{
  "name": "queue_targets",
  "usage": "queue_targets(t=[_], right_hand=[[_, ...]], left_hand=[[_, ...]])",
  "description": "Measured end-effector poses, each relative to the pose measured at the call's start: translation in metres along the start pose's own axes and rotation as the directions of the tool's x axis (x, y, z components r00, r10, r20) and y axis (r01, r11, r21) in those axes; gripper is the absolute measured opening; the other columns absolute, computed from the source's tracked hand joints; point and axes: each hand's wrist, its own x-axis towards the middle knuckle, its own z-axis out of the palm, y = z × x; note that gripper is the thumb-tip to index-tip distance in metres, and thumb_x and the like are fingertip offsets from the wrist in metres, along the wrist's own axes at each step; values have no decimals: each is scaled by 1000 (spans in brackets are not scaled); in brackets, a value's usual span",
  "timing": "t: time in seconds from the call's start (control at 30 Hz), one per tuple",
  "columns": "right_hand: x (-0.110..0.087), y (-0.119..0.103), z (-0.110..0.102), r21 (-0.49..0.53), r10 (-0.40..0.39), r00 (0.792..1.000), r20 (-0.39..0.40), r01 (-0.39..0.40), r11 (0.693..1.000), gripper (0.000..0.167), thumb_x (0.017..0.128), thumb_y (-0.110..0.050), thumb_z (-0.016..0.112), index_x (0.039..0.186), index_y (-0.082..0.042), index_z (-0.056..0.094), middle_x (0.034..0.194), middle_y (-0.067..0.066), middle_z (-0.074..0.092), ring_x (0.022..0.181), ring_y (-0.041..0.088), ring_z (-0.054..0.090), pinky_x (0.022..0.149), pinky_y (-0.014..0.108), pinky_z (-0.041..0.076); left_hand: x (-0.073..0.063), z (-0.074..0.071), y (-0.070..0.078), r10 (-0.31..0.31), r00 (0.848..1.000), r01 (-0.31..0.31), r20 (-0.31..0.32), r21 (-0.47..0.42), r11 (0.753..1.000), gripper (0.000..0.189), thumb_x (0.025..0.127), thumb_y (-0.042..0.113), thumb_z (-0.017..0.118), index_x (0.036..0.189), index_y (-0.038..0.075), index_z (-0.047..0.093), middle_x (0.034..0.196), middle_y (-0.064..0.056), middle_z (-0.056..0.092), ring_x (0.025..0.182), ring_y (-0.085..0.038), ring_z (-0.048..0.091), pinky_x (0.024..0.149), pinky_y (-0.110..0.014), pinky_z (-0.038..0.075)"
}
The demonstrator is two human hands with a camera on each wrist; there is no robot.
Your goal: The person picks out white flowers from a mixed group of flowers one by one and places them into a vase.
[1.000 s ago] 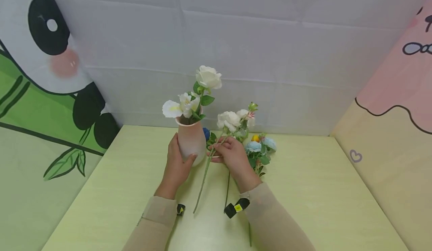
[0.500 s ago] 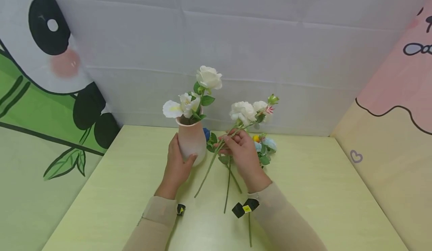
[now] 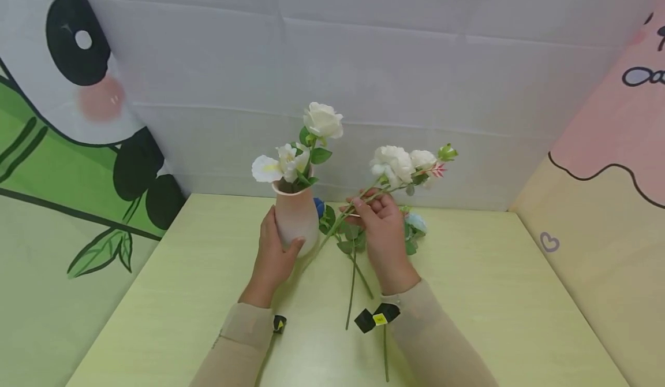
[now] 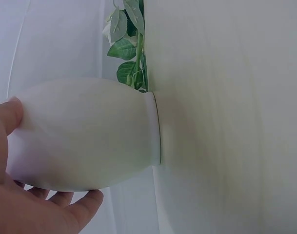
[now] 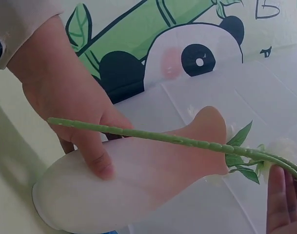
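My left hand (image 3: 272,260) holds the side of a pale pink-and-white vase (image 3: 295,216), which stands upright on the table. In the left wrist view its thumb and fingers wrap the vase's belly (image 4: 85,131). A white rose (image 3: 323,121) and a white iris-like flower (image 3: 286,164) stand in the vase. To the right, my right hand (image 3: 388,237) pinches the green stem of a white flower spray (image 3: 393,164) with a green bud and a pink tip. The spray leans right, and its stem (image 5: 163,138) slants down across the front of the vase in the right wrist view.
Behind the right hand lie pale blue flowers (image 3: 415,223) with green leaves. A dark blue flower (image 3: 319,207) is partly hidden behind the vase. Loose stems (image 3: 351,294) lie on the table (image 3: 467,294). A white cloth wall (image 3: 415,75) rises at the back.
My right hand has moved right and slightly up with the white flower spray, whose stem tilts more toward the right. The left hand and vase stay put.
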Motion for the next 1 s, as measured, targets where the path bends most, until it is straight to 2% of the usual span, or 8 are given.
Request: queue_targets(t=[0.4, 0.57, 1.0], right_hand=[[16, -13, 3, 124, -91, 996, -23, 94, 988, 8, 104, -1, 58, 109, -4, 54, 100, 12, 67, 90, 25, 72, 81, 35, 59], [23, -17, 4, 162, -134, 990, -34, 138, 977, 8, 104, -2, 58, 109, -3, 53, 103, 15, 65, 90, 24, 72, 81, 33, 59], [39, -34, 9, 161, -173, 981, -84, 185, 970, 4, 105, -3, 58, 105, -4, 54, 101, 14, 67, 92, 25, 73, 82, 35, 60]], left_hand=[[0, 0, 3, 4, 1000, -4, -5, -3, 1000, 96, 97, 19, 73, 164, 8, 5, 161, -24, 22, 144, -43, 31, 116, -61, 27], [0, 0, 3, -17, 1000, 17, -4, -1, 1000, 96, 97, 19, 73, 165, 12, 5, 163, -20, 22, 144, -40, 31, 116, -59, 28], [-1, -1, 2, -2, 1000, 2, -4, 4, 1000, 96, 98, 22, 73, 165, 8, 6, 163, -21, 22, 145, -41, 30, 116, -61, 28]])
